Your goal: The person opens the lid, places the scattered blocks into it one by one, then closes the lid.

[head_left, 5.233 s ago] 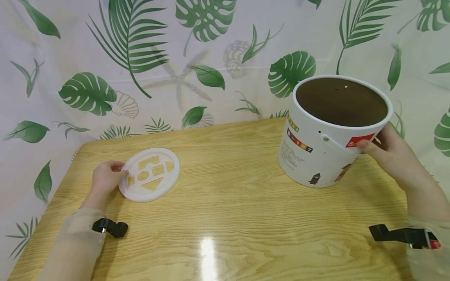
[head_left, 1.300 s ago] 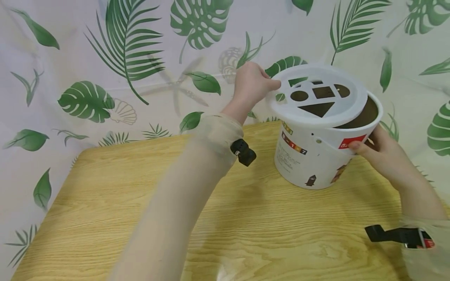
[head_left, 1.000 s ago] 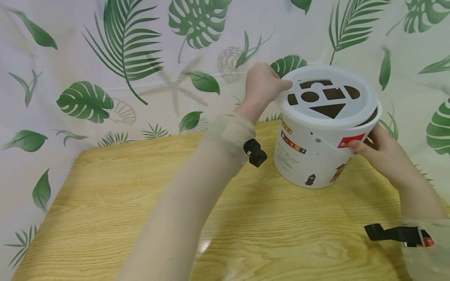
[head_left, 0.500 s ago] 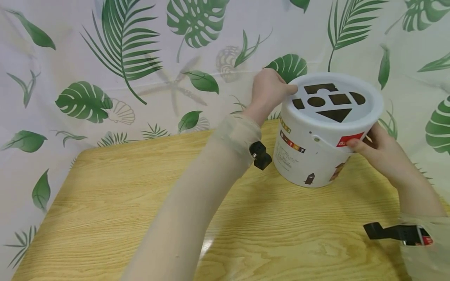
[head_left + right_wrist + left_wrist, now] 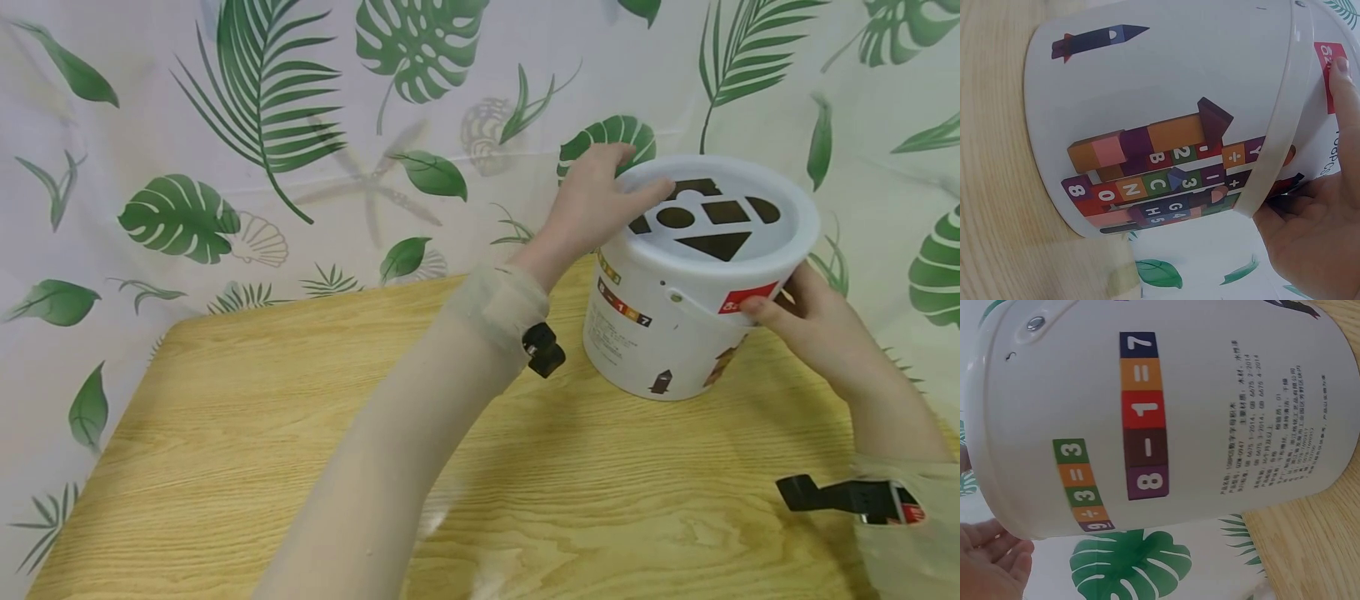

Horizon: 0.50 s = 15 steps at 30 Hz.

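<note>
A white bucket (image 5: 637, 350) with printed number blocks stands at the back right of the wooden table. Its white lid (image 5: 797, 223), cut with several shaped holes, sits level on top, all round the rim. My left hand (image 5: 596, 202) is at the lid's left edge, thumb straight out over the top and fingers spread along the far side. In the left wrist view, the fingers (image 5: 1013, 550) are right at the rim. My right hand (image 5: 821, 337) grips the bucket's right side near the top, thumb on the red label (image 5: 1329, 78) and fingers mostly hidden behind.
The bucket's white carrying handle (image 5: 1275, 125) hangs down against its side. A leaf-patterned cloth (image 5: 300, 125) hangs behind the wooden table (image 5: 300, 400), close behind the bucket. Each wrist wears a black strap with a small camera (image 5: 543, 350).
My left hand carried the lid from the table's left onto the bucket, where it slid right and settled level. Just now its pinch loosened and the thumb spread over the lid. The right hand stayed.
</note>
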Each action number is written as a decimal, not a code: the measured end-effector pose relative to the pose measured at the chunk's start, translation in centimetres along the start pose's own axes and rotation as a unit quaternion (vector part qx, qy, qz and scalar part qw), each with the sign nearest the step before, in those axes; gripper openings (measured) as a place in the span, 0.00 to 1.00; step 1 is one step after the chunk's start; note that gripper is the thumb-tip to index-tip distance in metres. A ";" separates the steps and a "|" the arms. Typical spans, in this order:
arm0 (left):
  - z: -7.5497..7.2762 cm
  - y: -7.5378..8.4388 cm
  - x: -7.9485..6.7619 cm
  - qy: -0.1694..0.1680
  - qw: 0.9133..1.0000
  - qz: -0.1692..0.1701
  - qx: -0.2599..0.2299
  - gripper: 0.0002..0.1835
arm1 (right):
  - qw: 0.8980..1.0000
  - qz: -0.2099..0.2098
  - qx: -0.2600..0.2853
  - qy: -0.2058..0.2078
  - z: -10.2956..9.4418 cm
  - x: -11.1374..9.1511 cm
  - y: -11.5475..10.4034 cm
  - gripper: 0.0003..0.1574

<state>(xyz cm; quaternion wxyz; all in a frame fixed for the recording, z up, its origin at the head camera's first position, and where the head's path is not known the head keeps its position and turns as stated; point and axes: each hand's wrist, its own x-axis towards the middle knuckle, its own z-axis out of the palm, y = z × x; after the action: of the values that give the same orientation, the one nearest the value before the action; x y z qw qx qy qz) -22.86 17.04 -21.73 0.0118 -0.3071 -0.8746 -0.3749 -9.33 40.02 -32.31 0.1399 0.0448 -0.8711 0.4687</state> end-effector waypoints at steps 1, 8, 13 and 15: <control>0.1 0.0 -0.1 -0.011 1.000 0.004 0.000 0.40 | 1.000 0.001 0.000 0.000 0.0 0.0 0.0 0.45; 0.7 -0.3 -0.2 -0.057 0.998 0.023 0.017 0.49 | 1.000 0.001 0.002 -0.004 -0.1 -0.1 -0.1 0.45; 1.0 0.3 0.3 -0.069 0.992 0.034 0.099 0.53 | 1.000 -0.005 0.004 -0.005 -0.1 -0.1 -0.1 0.45; 1.0 0.9 0.7 -0.080 0.985 0.037 0.148 0.55 | 1.000 -0.006 0.006 -0.006 0.0 -0.1 -0.1 0.45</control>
<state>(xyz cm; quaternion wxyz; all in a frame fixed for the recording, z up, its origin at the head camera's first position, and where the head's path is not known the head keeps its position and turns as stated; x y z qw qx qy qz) -22.68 18.55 -21.73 0.0010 -0.3631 -0.9067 -0.2147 -9.17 39.96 -32.22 0.1376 0.0540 -0.8688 0.4725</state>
